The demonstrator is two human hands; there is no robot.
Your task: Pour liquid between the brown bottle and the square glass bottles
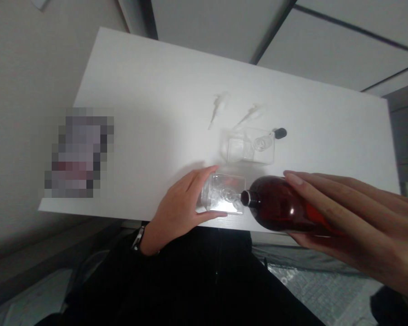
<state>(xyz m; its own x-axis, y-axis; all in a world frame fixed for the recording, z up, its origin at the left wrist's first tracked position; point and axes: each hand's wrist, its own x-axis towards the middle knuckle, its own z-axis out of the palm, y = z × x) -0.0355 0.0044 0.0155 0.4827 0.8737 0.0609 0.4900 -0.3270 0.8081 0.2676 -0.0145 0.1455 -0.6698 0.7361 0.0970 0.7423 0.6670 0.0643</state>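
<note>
My left hand (177, 203) is closed around a clear, square-sided container (238, 182) near the table's front edge. Thumb and fingers press on opposite sides of it. In my right hand (357, 213) lies a reddish-brown, see-through bottle (279, 206), tipped towards the left. Its uncapped mouth is at the right end of the clear container; whether the two touch, and whether liquid runs between them, I cannot tell. Just behind stands a second clear rectangular container (274, 156) with a rounded clear shape in it. A small black cap-like piece (280, 133) is at its corner.
Two thin, whitish translucent pieces (217, 108) lie farther back on the white table (139, 77). At the table's left end is a blurred-out rectangular item (80, 151). Pale panels (207, 27) rise behind the back edge.
</note>
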